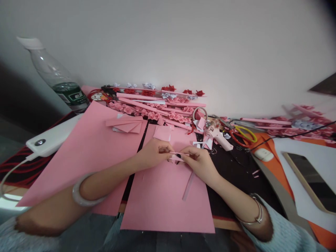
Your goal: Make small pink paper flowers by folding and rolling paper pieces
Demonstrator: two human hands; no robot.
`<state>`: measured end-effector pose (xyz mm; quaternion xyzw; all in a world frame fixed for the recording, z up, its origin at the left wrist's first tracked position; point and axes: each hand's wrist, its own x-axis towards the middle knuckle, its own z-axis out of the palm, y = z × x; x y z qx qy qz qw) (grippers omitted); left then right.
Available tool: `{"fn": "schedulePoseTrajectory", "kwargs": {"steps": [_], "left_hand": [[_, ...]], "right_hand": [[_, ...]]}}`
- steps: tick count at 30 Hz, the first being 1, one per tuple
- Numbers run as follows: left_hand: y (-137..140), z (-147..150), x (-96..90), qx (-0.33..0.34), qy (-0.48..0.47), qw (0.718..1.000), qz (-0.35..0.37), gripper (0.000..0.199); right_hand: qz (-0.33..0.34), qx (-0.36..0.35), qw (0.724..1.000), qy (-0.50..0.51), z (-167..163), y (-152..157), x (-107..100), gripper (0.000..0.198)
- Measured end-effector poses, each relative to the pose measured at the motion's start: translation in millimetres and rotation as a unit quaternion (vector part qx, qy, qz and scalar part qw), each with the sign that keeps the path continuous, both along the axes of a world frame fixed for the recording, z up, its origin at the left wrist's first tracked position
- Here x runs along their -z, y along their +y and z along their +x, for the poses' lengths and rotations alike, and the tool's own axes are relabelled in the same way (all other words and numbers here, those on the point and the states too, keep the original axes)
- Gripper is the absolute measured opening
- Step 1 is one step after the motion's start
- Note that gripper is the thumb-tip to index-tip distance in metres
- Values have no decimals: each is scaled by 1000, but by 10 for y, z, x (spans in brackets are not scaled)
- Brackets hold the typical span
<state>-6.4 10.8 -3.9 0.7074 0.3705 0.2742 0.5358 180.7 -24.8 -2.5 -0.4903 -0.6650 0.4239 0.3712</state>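
A small folded piece of pink paper (175,157) is held up between my two hands, over a large pink sheet (168,206). My left hand (154,153) pinches its left end, and my right hand (198,161) pinches its right end. Something dark shows at the middle of the piece; I cannot make out what it is. Under my right hand a clear glue stick (188,189) lies slantwise on the sheet. Just behind my left hand rests a square of pink paper (162,133).
Paper flowers and rolled pink tubes (147,105) line the wall. A glue gun (219,136), scissors (243,135), an earbud case (264,154) and a phone (312,178) are on the right. To the left are a bottle (69,91), a white power bank (52,138) and folded pink papers (128,124).
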Motion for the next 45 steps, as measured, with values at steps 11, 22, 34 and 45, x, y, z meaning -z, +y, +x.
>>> {"fn": "schedulePoseTrajectory", "kwargs": {"steps": [11,22,34,45], "left_hand": [[44,16,94,21,-72,991,-113,6],[61,-6,90,-4,-30,999,-39,7],[29,0,44,-32,20,998,44,24],[23,-11,10,30,38,982,183,42]], "right_hand": [[16,57,998,-22,12,-39,7,32],[-40,64,994,75,-8,-27,12,31],[-23,55,998,31,-16,-25,42,30],[-63,52,994,79,15,20,44,32]]}}
